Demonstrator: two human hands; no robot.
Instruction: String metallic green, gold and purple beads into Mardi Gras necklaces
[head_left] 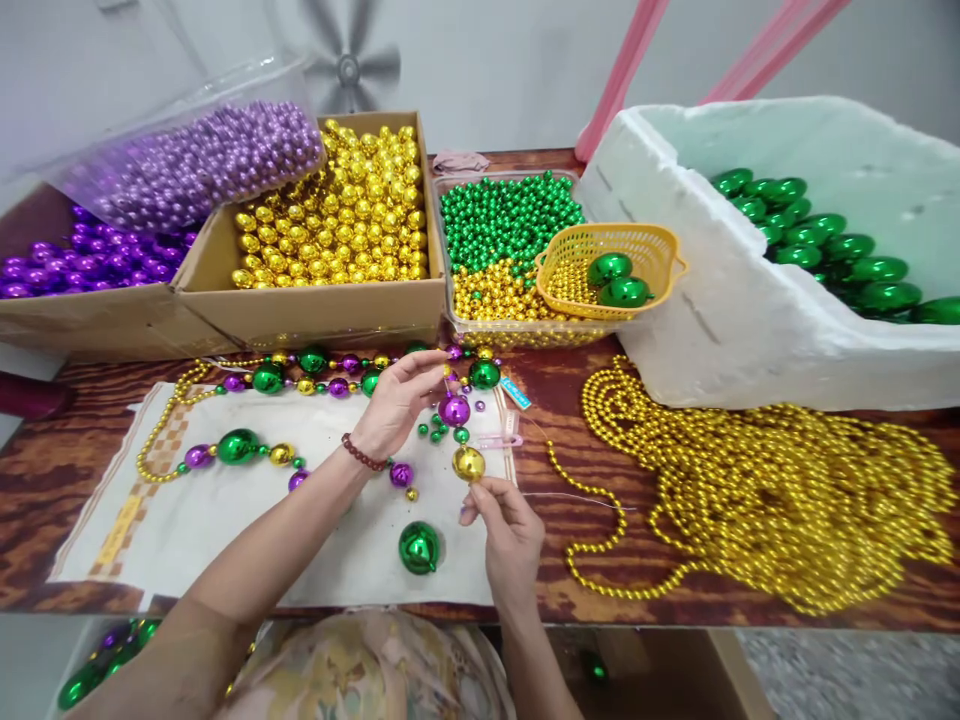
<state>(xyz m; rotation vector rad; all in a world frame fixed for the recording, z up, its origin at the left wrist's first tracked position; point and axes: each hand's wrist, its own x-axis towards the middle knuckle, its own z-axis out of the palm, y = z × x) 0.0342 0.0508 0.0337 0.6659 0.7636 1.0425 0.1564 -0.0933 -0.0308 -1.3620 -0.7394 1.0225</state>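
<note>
My left hand [397,405], with a brown bead bracelet [364,453] on the wrist, pinches the upper end of a short bead strand. Below its fingertips hang a purple ball [454,409], a small green bead [461,436] and a gold ball [469,463]. My right hand [514,540] is closed at the gold ball's lower end, thumb and finger pressed together there. On the white cloth [225,540] beneath lie a large green ball [418,547], loose small green beads [431,430] and a pink safety pin [501,441]. A finished-looking colored bead string [268,377] runs behind my left hand.
A pile of gold bead chain [787,500] covers the right. Boxes of purple balls [97,260] and gold balls [330,220], a tub of green beads [510,215], a yellow basket [667,262] and a white foam box [697,300] line the back. A fan [347,69] stands behind.
</note>
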